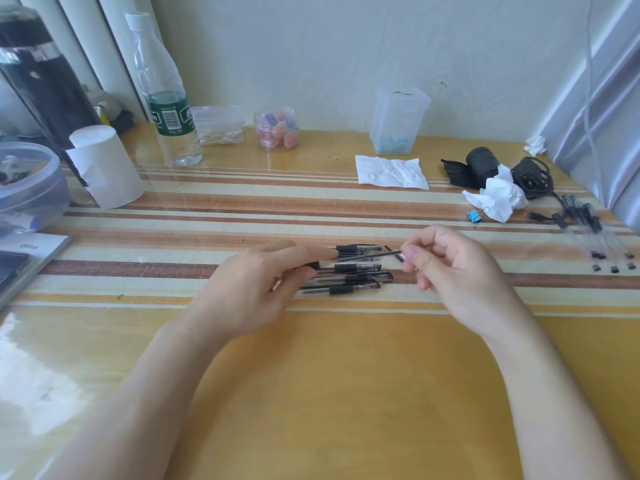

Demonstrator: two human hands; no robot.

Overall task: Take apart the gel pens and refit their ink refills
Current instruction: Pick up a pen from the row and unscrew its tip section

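Your right hand (446,268) sits just right of frame centre, thumb and forefinger pinched together on the tip of a thin dark ink refill (375,255), the other fingers curled in. Your left hand (263,282) is just left of centre, fingers closed around the back end of a pen barrel (325,264), and the refill runs between the two hands, slanting up toward the right. Beneath and between your hands lies the pile of gel pens (349,278), black grips and clear barrels, lying roughly side by side across the striped band of the table (311,393). A small black piece (399,257) rests on the table just by your right fingertips; what it is, you can't tell from here. Over at the right edge of the frame, a second group of clear pen parts (585,220) lies spread out, with a few small black caps (613,263) just below them. Upper right, crumpled white tissue (502,199) sits against a black cable bundle (530,178), a blue binder clip (473,216) beside it. Along the back: a flat tissue (391,172), a clear jar of coloured pieces (276,129), a plastic water bottle (166,98), and a white paper roll (104,164) at left.
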